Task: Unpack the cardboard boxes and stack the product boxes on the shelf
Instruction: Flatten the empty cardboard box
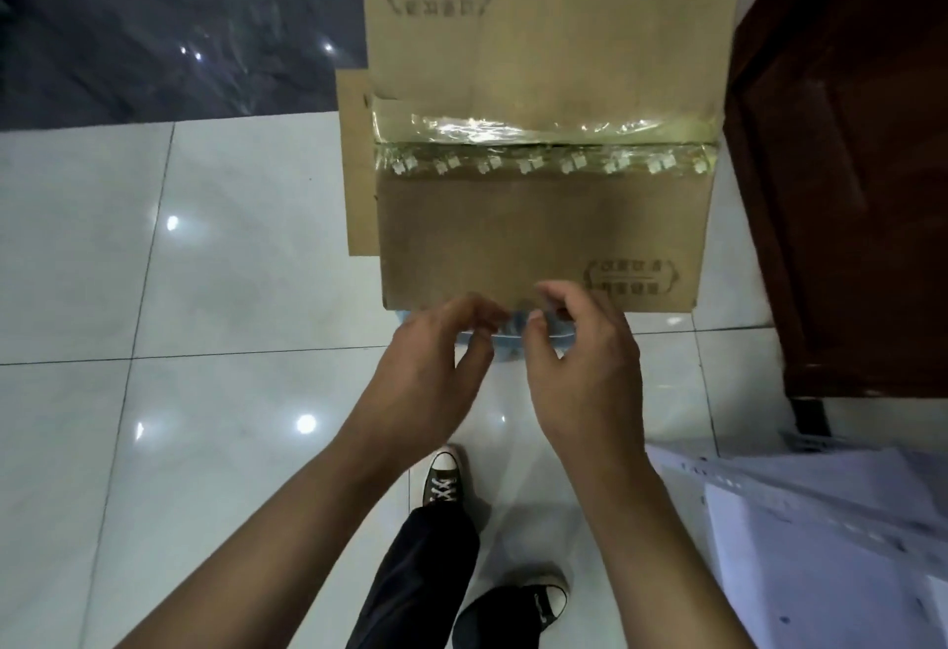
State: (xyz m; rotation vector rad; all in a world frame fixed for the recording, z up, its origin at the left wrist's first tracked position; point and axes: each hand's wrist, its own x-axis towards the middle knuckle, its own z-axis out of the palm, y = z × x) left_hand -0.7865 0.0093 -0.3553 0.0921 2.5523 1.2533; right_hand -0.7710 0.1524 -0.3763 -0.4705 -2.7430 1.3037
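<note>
While the cardboard box (pixel 538 145) is sitting taped shut on the tiled floor (pixel 205 263), both hands are hovering at its near edge. The left hand (pixel 436 361) and right hand (pixel 579 366) are pinching something small and bluish (pixel 513 327), too blurred to identify.

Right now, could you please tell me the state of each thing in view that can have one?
cardboard box: flaps shut, seam cut through the tape.
tape: shiny, wrinkled along the seam, split.
left hand: fingers curled, pinching something clear at the box's near edge.
right hand: fingers curled, pinching the same clear thing.
wooden door: shut, as far as it shows.
</note>
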